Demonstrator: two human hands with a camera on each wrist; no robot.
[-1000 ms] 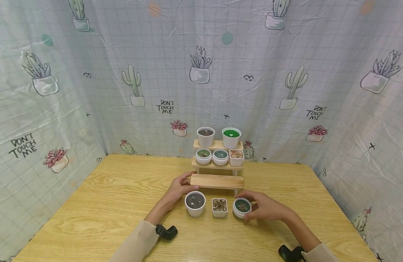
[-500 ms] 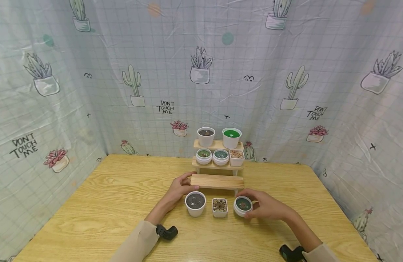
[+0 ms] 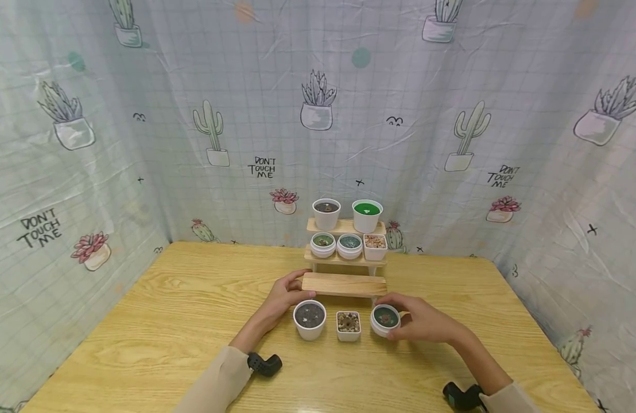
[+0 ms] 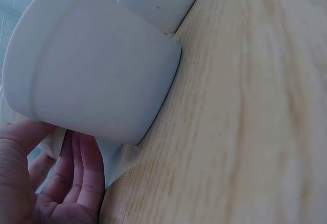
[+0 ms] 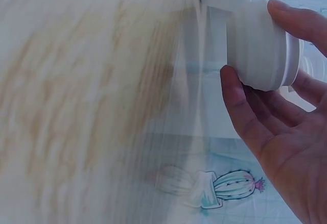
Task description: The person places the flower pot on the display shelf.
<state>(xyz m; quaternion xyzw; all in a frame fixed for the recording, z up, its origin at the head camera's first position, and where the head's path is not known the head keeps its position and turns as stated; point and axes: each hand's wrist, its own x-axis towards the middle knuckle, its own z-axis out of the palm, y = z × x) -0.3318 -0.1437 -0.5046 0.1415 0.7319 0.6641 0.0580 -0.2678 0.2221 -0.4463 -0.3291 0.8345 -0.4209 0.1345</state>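
My right hand [image 3: 423, 322] holds a small round white pot [image 3: 386, 319] with a dark green top between thumb and fingers. In the right wrist view this pot [image 5: 260, 45] hangs a little above the table. My left hand [image 3: 283, 299] grips the left end of the lowest step of a wooden tiered stand [image 3: 344, 283], thumb in front. Just before that step stand a white pot with dark grey fill [image 3: 310, 316] and a square white pot with pebbles [image 3: 348, 324]. The grey-filled pot [image 4: 102, 66] hides part of my left hand in the left wrist view.
On the stand's middle step sit two round pots [image 3: 323, 245] and a square pot [image 3: 375, 246]. The top step bears a brown-filled pot [image 3: 326, 215] and a green-filled pot [image 3: 367, 217]. Behind the wooden table [image 3: 204, 287] hangs a cactus-print curtain [image 3: 235, 86].
The right hand has raised the round pot slightly, moving it a little toward the stand. My left hand keeps its grip on the step. The head view has shifted slightly.
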